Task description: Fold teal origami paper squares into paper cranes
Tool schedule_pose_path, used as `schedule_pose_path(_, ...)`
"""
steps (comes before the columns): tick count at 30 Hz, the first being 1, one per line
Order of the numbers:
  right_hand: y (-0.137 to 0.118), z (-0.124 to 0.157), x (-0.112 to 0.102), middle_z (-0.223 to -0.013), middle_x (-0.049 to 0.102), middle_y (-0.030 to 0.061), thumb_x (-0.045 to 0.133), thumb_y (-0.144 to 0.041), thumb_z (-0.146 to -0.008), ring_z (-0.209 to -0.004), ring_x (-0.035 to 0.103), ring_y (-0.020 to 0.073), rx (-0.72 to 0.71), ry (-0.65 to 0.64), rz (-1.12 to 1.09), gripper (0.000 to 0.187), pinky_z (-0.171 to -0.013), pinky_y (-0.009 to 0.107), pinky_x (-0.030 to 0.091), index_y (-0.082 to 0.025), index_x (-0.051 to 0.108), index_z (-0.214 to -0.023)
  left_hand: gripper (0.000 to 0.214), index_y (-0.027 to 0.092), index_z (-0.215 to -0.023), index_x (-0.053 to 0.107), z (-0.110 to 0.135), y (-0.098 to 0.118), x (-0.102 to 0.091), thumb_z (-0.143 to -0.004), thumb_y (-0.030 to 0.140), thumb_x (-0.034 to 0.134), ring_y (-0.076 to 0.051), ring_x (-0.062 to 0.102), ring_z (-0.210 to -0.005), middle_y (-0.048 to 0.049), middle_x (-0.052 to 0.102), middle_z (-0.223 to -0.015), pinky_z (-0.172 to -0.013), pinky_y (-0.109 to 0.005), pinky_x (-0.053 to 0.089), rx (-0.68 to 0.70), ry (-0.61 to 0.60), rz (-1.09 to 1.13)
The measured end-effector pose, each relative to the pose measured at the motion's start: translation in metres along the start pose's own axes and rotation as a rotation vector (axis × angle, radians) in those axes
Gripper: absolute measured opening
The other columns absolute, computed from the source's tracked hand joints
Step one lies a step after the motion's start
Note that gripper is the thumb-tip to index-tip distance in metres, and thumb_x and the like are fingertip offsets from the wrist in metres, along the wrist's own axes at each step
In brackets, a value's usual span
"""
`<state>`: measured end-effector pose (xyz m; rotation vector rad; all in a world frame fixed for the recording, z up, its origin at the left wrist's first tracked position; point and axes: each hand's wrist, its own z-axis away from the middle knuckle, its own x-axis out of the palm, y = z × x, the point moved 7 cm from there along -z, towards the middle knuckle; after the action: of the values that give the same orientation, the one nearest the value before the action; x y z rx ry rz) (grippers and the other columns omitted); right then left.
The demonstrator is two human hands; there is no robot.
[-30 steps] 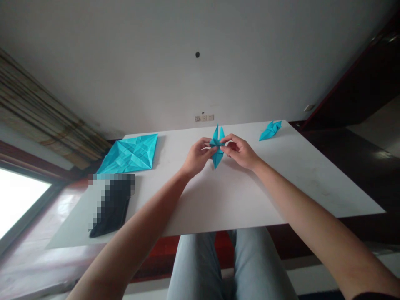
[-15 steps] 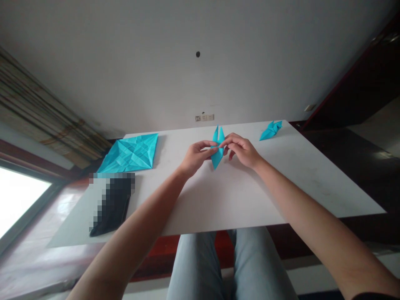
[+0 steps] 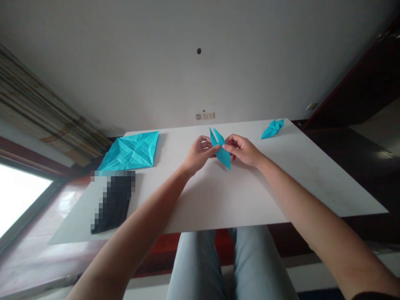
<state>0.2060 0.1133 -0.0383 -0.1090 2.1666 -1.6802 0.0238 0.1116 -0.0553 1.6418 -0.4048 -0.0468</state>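
Above the white tabletop (image 3: 243,200) I hold a folded piece of blue origami paper (image 3: 223,158) between both hands. It is a narrow kite shape, its two split points upward and its single point downward to the right. My left hand (image 3: 200,155) pinches its left side, thumb on the front face and fingers behind. On the right side my right hand (image 3: 244,151) pinches it the same way, with the thumb near the middle. The fingertips behind the paper are partly hidden.
A creased blue paper sheet (image 3: 134,151) lies at the back left, a dark, partly pixelated flat object (image 3: 115,208) in front of it. At the back right rests a folded blue paper figure (image 3: 272,129). Behind the table rises a wall with sockets (image 3: 205,116).
The folded paper has tilted, its lower point swinging right and its split points left. My right fingers have shifted from the paper's front to a thumb-front pinch at its right side.
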Motion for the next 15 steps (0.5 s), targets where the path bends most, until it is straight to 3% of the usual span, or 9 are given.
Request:
schedule_pose_path(7, 0.004, 0.0, 0.007, -0.083, 0.067, -0.0002, 0.091, -0.074, -0.087, -0.074, 0.062, 0.0191, 0.028, -0.053, -0.016, 0.056, -0.062, 0.031, 0.052, -0.027, 0.064, -0.096, 0.075, 0.024, -0.113, 0.056, -0.003, 0.003, -0.006, -0.073, 0.062, 0.107, -0.017, 0.078, -0.085, 0.0039, 0.074, -0.09, -0.081, -0.036, 0.069, 0.019, 0.044, -0.006)
schedule_pose_path(11, 0.003, -0.001, 0.008, -0.079, 0.064, -0.0009, 0.088, -0.075, -0.089, -0.072, 0.056, 0.0177, 0.009, -0.08, -0.017, 0.055, -0.067, 0.033, 0.047, -0.025, 0.067, -0.095, 0.065, 0.024, -0.128, 0.066, -0.009, 0.011, -0.014, -0.085, 0.06, 0.098, -0.02, 0.08, -0.094, -0.0019, 0.08, -0.107, -0.087, -0.036, 0.068, 0.075, 0.02, -0.01)
schedule_pose_path(15, -0.002, -0.001, 0.01, -0.078, 0.062, -0.0015, 0.084, -0.079, -0.091, -0.071, 0.052, 0.0171, 0.0, -0.128, -0.039, 0.058, -0.069, 0.033, 0.044, -0.024, 0.068, -0.092, 0.043, 0.023, -0.116, 0.074, -0.012, 0.018, -0.023, -0.088, 0.049, 0.092, -0.016, 0.079, -0.093, -0.0018, 0.082, -0.107, -0.095, -0.032, 0.063, 0.118, 0.007, 0.015)
